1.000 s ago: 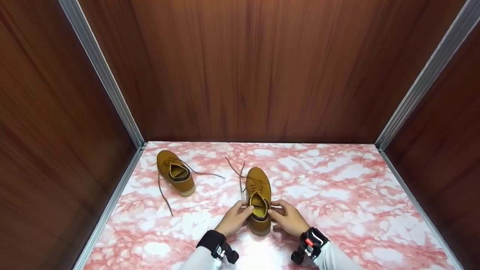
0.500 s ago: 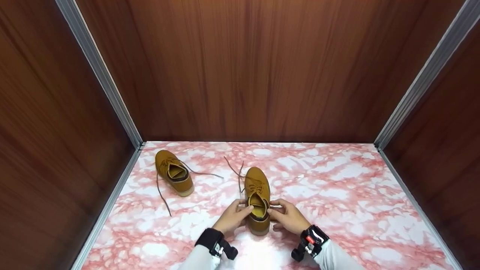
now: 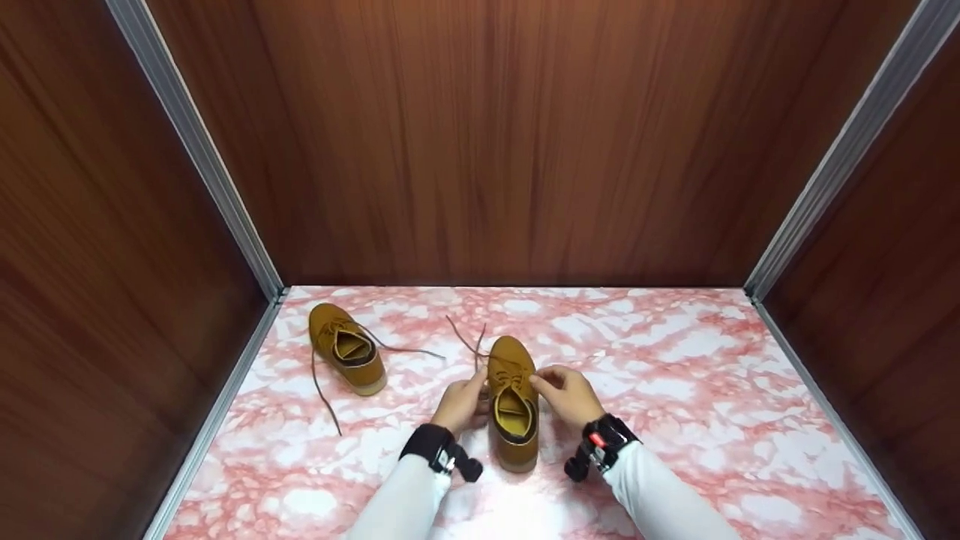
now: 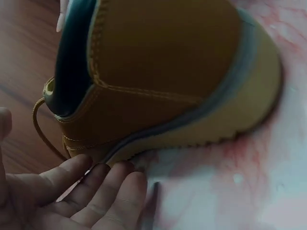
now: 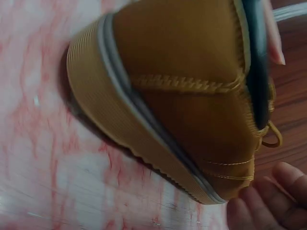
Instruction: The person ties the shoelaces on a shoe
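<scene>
A tan lace-up shoe stands upright on the pink-and-white surface, toe pointing away from me, its laces trailing to the far left. Along its left side lies my left hand; in the left wrist view its extended fingers are at the shoe's side by the sole, the thumb apart. My right hand is at the right side near the lacing. The right wrist view shows its loosely bent fingers close to the upper, with no lace visible between thumb and fingers. Whether those fingertips press the shoe is unclear.
A matching tan shoe stands at the far left, angled, with its untied laces spread on both sides. Brown wood-grain panels with grey metal corner strips enclose the back and sides.
Both hands have moved forward from the heel opening, where they held the collar, to the sides near the lacing. The shoe has stayed nearly in place.
</scene>
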### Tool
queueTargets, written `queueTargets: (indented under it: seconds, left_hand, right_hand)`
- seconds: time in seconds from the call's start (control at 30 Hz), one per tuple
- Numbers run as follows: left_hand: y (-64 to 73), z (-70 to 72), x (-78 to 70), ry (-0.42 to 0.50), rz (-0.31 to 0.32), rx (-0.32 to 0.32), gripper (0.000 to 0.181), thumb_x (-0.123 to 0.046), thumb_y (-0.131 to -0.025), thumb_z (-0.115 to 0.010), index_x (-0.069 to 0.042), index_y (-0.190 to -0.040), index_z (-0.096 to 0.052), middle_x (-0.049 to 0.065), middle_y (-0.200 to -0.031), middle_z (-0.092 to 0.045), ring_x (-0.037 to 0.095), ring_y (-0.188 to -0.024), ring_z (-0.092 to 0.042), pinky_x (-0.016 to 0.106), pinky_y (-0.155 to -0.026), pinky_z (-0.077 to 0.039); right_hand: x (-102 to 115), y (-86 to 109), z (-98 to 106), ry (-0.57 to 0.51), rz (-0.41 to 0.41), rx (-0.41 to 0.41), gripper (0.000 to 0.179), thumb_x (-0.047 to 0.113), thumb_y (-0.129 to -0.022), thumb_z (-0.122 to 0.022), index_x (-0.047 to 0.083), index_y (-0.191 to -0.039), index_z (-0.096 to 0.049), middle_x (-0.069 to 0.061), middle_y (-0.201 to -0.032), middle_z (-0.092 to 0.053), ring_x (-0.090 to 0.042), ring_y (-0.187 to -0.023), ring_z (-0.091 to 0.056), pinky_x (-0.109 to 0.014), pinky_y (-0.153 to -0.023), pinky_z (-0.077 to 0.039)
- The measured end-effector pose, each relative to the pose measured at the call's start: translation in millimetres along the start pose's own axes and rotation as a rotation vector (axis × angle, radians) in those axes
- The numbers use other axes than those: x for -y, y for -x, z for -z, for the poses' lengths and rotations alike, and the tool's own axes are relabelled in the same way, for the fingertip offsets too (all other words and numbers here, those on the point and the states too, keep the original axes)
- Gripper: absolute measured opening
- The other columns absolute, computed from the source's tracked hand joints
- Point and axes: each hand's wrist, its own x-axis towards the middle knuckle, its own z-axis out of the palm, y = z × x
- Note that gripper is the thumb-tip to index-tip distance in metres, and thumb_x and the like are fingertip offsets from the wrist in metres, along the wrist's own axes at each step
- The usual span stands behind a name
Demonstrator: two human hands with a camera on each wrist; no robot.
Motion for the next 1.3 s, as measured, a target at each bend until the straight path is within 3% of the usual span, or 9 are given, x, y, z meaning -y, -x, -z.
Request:
queueTargets:
  seconds: [0.1, 0.23, 0.33, 0.5, 0.7, 0.97, 1.13, 1.3]
  left_hand:
    - [-3.5, -7.1, -1.8, 0.043, 0.007, -0.029, 0.05, -0.051, -0.103, -0.058, -0.003, -0.103, -0.069, 0.004, -0.083, -0.07, 0.013, -0.072, -0.068, 0.032, -0.069, -0.062]
    - [-1.8, -13.4, -4.6, -0.11, -0.059, -0.09, 0.038, -0.043, -0.102, -0.061, -0.007, -0.093, -0.066, 0.0, -0.078, -0.061, 0.013, -0.071, -0.063, 0.031, -0.066, -0.061]
    - [3.0, -16.9, -6.8, -0.207, -0.08, -0.095, 0.037, -0.043, -0.1, -0.063, -0.007, -0.092, -0.065, 0.002, -0.083, -0.059, 0.015, -0.073, -0.063, 0.035, -0.068, -0.063]
    - [9.4, -20.8, -8.7, -0.243, -0.063, -0.073, 0.034, -0.042, -0.099, -0.064, -0.011, -0.088, -0.059, 0.003, -0.084, -0.058, 0.019, -0.074, -0.066, 0.037, -0.068, -0.064]
    - [9.2, -22.0, -10.1, -0.336, -0.114, -0.102, 0.034, -0.039, -0.098, -0.063, -0.018, -0.073, -0.054, 0.0, -0.074, -0.058, 0.017, -0.067, -0.062, 0.029, -0.06, -0.054]
    - [13.1, -20.2, -9.7, -0.398, -0.131, -0.097, 0.035, -0.038, -0.098, -0.062, -0.019, -0.07, -0.053, -0.001, -0.073, -0.056, 0.017, -0.07, -0.058, 0.026, -0.063, -0.046]
    - [13.4, -20.6, -11.6, -0.429, -0.143, -0.137, 0.037, -0.037, -0.099, -0.063, -0.018, -0.069, -0.052, -0.001, -0.071, -0.052, 0.017, -0.072, -0.056, 0.027, -0.066, -0.045]
    - [12.2, -23.3, -14.3, -0.434, -0.133, -0.158, 0.034, -0.032, -0.095, -0.065, -0.019, -0.068, -0.049, -0.002, -0.07, -0.05, 0.017, -0.071, -0.056, 0.027, -0.064, -0.044]
  right_hand:
    - [1.7, -5.5, -4.8, 0.056, 0.032, -0.024, 0.025, 0.026, -0.1, -0.071, 0.005, -0.111, -0.077, -0.012, -0.109, -0.079, -0.025, -0.104, -0.073, -0.044, -0.099, -0.058]
    - [4.6, -8.5, -6.6, 0.096, 0.027, -0.057, 0.025, 0.028, -0.1, -0.07, 0.005, -0.105, -0.078, -0.012, -0.106, -0.08, -0.027, -0.101, -0.074, -0.044, -0.094, -0.059]
    - [4.9, -7.5, -5.3, 0.135, 0.023, -0.086, 0.024, 0.029, -0.1, -0.07, 0.007, -0.098, -0.08, -0.011, -0.101, -0.08, -0.025, -0.096, -0.075, -0.042, -0.089, -0.06]
    - [5.6, -2.9, -5.5, 0.178, 0.023, -0.097, 0.024, 0.032, -0.098, -0.073, 0.011, -0.091, -0.08, -0.008, -0.095, -0.081, -0.02, -0.088, -0.074, -0.038, -0.082, -0.059]
    - [6.8, -0.1, -5.8, 0.229, 0.047, -0.099, 0.025, 0.034, -0.097, -0.074, 0.014, -0.084, -0.078, -0.004, -0.087, -0.079, -0.017, -0.078, -0.069, -0.038, -0.077, -0.056]
    - [7.0, 3.6, -3.3, 0.244, 0.047, -0.075, 0.025, 0.034, -0.096, -0.075, 0.014, -0.079, -0.077, -0.002, -0.081, -0.077, -0.013, -0.071, -0.064, -0.033, -0.07, -0.053]
    - [10.8, 2.1, -2.8, 0.227, 0.043, -0.052, 0.029, 0.032, -0.095, -0.077, 0.012, -0.075, -0.075, 0.001, -0.073, -0.07, -0.011, -0.065, -0.056, -0.028, -0.063, -0.046]
    - [11.1, 0.3, -5.7, 0.187, 0.01, -0.046, 0.018, 0.02, -0.091, -0.078, 0.01, -0.077, -0.076, 0.001, -0.076, -0.071, -0.01, -0.069, -0.055, -0.026, -0.067, -0.046]
